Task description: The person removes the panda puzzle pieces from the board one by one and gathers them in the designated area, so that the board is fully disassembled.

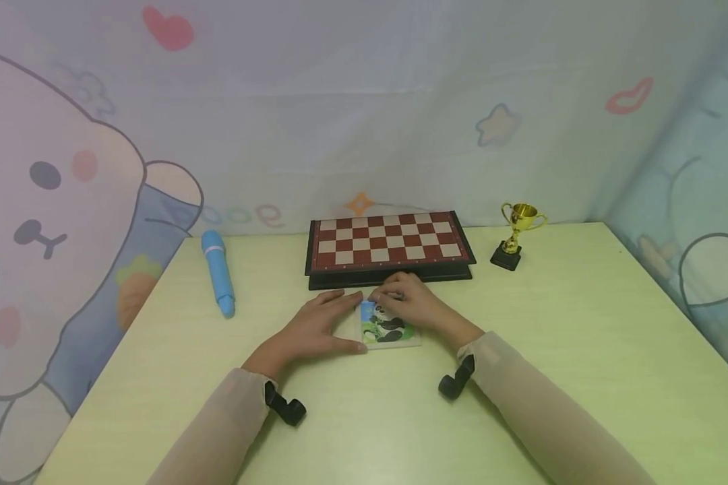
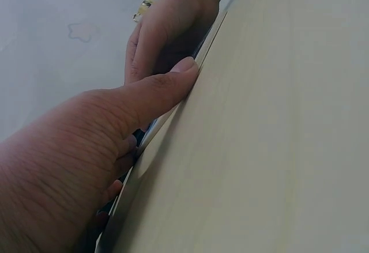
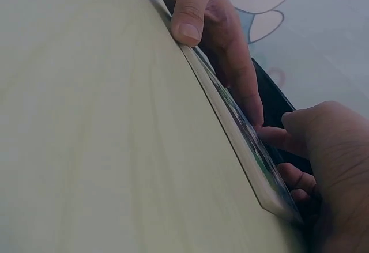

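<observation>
The table (image 1: 582, 323) has a pale yellow-green top with a faint wood grain and sits in a corner closed off by printed fabric walls. The curtain (image 1: 67, 222) on the left shows a large cartoon rabbit; the back wall carries hearts, a star and a lip mark in pastel colours.

A flat panda picture tile (image 1: 390, 329) lies near the table's middle, just in front of a folded chessboard (image 1: 388, 244). The left hand (image 1: 315, 330) rests on the table with fingers spread, thumb tip pressed to the tile's near left corner and fingertips at its far left edge. The right hand (image 1: 414, 303) lies over the tile's far edge with fingers curled down onto it; the right wrist view shows those fingertips (image 3: 271, 135) touching the tile's face.

A blue pen-shaped device (image 1: 218, 272) lies at the left, well apart from the hands. A small gold trophy cup (image 1: 515, 234) stands upright on its black base to the right of the chessboard.
</observation>
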Demonstrator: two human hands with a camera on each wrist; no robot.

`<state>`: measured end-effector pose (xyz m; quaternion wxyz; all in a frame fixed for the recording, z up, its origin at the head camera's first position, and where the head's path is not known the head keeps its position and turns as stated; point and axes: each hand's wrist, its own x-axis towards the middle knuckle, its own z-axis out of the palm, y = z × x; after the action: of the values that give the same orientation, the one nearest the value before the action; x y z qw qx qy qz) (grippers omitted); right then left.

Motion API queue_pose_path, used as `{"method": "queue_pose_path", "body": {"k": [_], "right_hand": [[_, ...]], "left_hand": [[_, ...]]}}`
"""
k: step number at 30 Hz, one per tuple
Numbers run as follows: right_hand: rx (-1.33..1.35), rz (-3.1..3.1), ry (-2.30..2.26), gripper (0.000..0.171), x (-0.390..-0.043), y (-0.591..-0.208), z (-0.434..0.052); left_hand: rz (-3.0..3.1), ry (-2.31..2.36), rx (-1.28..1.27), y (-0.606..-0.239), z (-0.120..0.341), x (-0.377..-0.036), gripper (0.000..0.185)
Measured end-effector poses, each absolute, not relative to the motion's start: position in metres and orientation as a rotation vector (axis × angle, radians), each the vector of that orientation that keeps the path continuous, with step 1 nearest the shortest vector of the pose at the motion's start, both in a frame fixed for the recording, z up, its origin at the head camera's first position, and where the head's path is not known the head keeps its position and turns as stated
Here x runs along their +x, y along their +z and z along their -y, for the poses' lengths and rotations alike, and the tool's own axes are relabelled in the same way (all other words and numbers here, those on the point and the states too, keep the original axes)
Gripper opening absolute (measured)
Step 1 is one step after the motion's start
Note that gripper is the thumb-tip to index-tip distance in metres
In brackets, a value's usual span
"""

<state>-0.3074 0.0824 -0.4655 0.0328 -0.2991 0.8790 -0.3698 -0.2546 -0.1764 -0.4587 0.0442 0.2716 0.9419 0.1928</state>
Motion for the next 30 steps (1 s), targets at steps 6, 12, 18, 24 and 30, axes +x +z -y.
{"method": "queue_pose_path", "body": {"k": [6, 12, 18, 24, 30], "right_hand": [[-0.957, -2.717, -1.121, 0.028, -0.3070, -0.4630, -0.0827], [-0.985, -2.688, -1.144, 0.026, -0.3067, -0.4637, -0.0837], [-0.997, -2.625, -1.211, 0.025, -0.3059, -0.4638, -0.0835], [-1.034, -2.674, -1.174, 0.025, -0.3055, -0.4667, -0.0841], [-0.998, -2.755, -1.153, 0.023, -0.3042, -0.4672, -0.0850]], "left_hand": [[-2.885, 0.591, 0.849, -0.4571, 0.1756, -0.2552, 0.104], [-2.885, 0.603, 0.844, -0.4567, 0.1747, -0.2540, 0.102], [-2.888, 0.604, 0.821, -0.4582, 0.1757, -0.2536, 0.103], [-2.889, 0.598, 0.815, -0.4601, 0.1766, -0.2543, 0.103], [-2.889, 0.609, 0.853, -0.4598, 0.1765, -0.2552, 0.103]]}}
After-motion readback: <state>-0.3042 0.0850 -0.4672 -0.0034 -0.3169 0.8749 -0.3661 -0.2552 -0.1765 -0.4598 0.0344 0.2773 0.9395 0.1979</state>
